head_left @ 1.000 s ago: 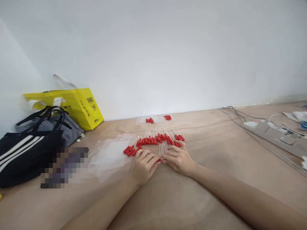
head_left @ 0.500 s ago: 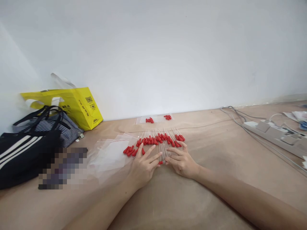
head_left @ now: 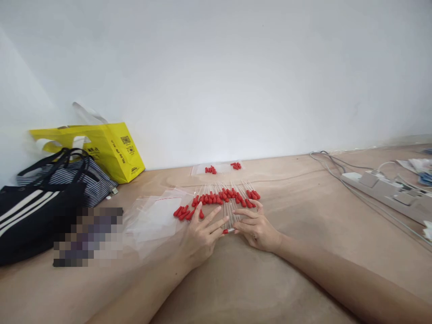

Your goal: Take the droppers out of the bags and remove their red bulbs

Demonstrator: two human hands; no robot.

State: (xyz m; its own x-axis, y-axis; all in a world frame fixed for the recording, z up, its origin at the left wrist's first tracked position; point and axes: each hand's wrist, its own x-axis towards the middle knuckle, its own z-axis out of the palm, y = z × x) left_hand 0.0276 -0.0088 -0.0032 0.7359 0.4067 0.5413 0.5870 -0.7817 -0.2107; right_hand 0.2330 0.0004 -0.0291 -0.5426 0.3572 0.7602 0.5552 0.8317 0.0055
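Between my two hands lies a glass dropper tube (head_left: 231, 230) with a red rubber bulb (head_left: 225, 231) at its left end. My left hand (head_left: 201, 234) pinches the bulb between thumb and a finger, its other fingers spread. On the tube's right side, my right hand (head_left: 257, 228) is closed around the glass. Just beyond my fingers, several bare glass tubes (head_left: 230, 212) lie side by side. Behind them sits a row of droppers with red bulbs (head_left: 219, 196), tips pointing away. Loose red bulbs (head_left: 184, 212) are beside my left fingers.
Clear plastic zip bags (head_left: 158, 216) lie left of my left hand. A bag with red bulbs (head_left: 211, 169) is by the wall. Yellow bag (head_left: 124, 153) and dark bag (head_left: 37, 216) stand at left. A power strip (head_left: 384, 189) with cables is at right.
The pinched bulb and tube have shifted slightly towards me, and more of the glass between my hands shows. My hands have otherwise barely moved.
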